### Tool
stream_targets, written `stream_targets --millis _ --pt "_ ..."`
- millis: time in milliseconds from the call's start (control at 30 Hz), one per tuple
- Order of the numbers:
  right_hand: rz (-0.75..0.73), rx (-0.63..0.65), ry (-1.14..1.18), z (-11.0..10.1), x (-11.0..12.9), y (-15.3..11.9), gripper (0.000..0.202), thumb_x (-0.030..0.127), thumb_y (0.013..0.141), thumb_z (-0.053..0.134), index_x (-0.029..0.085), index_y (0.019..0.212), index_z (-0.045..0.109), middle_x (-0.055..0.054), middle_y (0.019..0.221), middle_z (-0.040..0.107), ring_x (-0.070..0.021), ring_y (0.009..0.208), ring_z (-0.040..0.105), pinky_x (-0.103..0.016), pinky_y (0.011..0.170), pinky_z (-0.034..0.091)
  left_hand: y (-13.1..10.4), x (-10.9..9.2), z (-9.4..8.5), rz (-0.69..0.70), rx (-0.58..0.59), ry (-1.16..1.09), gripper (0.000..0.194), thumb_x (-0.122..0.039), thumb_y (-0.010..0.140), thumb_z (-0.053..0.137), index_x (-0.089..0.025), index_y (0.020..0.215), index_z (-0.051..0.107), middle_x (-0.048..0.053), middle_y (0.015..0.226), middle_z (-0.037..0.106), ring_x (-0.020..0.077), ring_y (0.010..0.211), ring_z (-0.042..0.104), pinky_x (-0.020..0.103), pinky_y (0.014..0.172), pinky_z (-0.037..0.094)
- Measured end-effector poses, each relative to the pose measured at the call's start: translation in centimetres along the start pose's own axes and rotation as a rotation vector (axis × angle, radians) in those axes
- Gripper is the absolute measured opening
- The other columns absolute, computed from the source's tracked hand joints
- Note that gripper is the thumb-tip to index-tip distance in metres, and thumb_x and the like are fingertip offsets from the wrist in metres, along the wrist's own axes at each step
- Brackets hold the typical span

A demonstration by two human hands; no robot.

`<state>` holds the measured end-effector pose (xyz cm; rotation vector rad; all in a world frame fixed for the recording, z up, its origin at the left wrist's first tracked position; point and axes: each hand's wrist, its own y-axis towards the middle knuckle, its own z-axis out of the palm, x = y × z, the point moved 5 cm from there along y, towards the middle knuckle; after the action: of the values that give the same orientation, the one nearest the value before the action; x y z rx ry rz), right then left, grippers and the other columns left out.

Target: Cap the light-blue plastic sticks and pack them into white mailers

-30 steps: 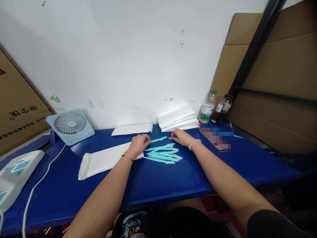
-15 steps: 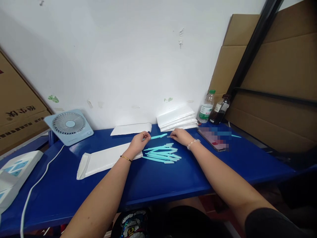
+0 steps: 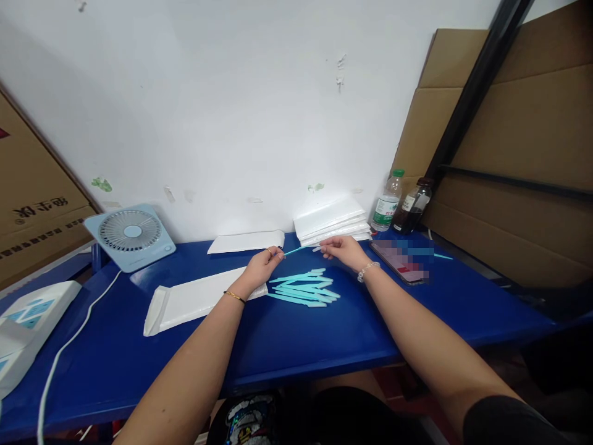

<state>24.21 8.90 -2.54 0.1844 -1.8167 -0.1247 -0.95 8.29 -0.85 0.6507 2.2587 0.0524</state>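
Observation:
My left hand (image 3: 264, 264) pinches the handle of a thin turquoise eyebrow razor (image 3: 293, 252), which points right. Facing it, my right hand (image 3: 343, 252) holds a small translucent cap (image 3: 317, 249) between thumb and fingertips, just off the razor's far end. Below both hands, a fanned pile of turquoise eyebrow razors (image 3: 306, 287) lies on the blue table (image 3: 296, 346). Their left ends reach a white padded mailer (image 3: 199, 301), which lies partly under my left hand and wrist.
A stack of white mailers (image 3: 328, 222) and a single mailer (image 3: 245, 241) lie by the wall. Two bottles (image 3: 385, 207) stand at the back right, behind a phone (image 3: 398, 262). A blue fan (image 3: 132, 235) with a white cable (image 3: 76, 334) is on the left.
The razor in my left hand has turned and now shows as a thinner line. My right hand has shifted slightly right and up, with the cap still in its fingers.

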Motion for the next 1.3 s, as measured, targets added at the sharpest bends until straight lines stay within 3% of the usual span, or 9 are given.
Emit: stream_targets --millis 133,267,600,800,1100,1300 --pt "-0.037 -0.06 0.16 0.0 1.1 -0.5 0.036 0.048 0.067 0.07 0.014 0.077 0.065 -0.005 0.07 0.066 -0.0112 0.056 0.056 -0.024 0.053 0.045 0.0 0.1 0.0 -0.008 -0.003 -0.018 0.038 -0.052 0.086 0.035 -0.02 0.087 0.057 -0.001 0.074 0.057 0.0143 0.069 0.049 0.025 0.068 0.04" --pt "-0.104 -0.11 0.167 0.0 2.0 -0.8 0.034 0.047 0.067 0.071 0.015 0.079 0.066 -0.002 0.068 0.063 -0.0099 0.056 0.051 -0.024 0.057 0.044 0.0 -0.1 0.1 0.011 0.024 -0.032 0.039 -0.052 0.087 0.036 -0.02 0.089 0.059 0.0 0.08 0.06 0.0157 0.075 0.053 0.026 0.073 0.041" --pt "-0.126 -0.044 0.062 0.7 2.7 -1.2 0.036 0.051 0.068 0.068 0.016 0.077 0.067 -0.003 0.07 0.063 -0.0121 0.061 0.051 -0.027 0.063 0.046 -0.1 -0.3 0.1 0.001 0.05 -0.062 0.044 -0.055 0.087 0.034 -0.019 0.089 0.059 0.002 0.085 0.061 0.0179 0.083 0.054 0.029 0.08 0.042" --pt "-0.09 0.034 0.077 1.8 2.9 -1.6 0.032 0.046 0.066 0.071 0.017 0.078 0.069 -0.002 0.068 0.064 -0.0118 0.059 0.051 -0.027 0.062 0.044 -0.1 -0.5 0.1 0.025 0.052 -0.086 0.043 -0.054 0.087 0.035 -0.019 0.088 0.06 -0.001 0.079 0.059 0.0149 0.076 0.052 0.026 0.075 0.041" --pt "-0.121 -0.065 0.135 0.2 3.4 -1.5 0.032 0.047 0.067 0.071 0.016 0.075 0.066 -0.001 0.066 0.061 -0.0102 0.056 0.048 -0.026 0.059 0.042 -0.4 -1.2 -0.3 0.006 0.043 -0.09 0.043 -0.054 0.088 0.035 -0.019 0.086 0.059 -0.001 0.076 0.057 0.0145 0.073 0.05 0.025 0.072 0.041" --pt "-0.107 0.025 0.078 1.4 3.1 -1.7 0.033 0.047 0.067 0.069 0.016 0.076 0.068 -0.002 0.068 0.064 -0.0109 0.057 0.051 -0.026 0.06 0.043 -0.2 -1.1 0.3 0.032 0.064 -0.081 0.045 -0.056 0.087 0.034 -0.018 0.088 0.059 0.001 0.079 0.057 0.016 0.077 0.051 0.027 0.075 0.041"
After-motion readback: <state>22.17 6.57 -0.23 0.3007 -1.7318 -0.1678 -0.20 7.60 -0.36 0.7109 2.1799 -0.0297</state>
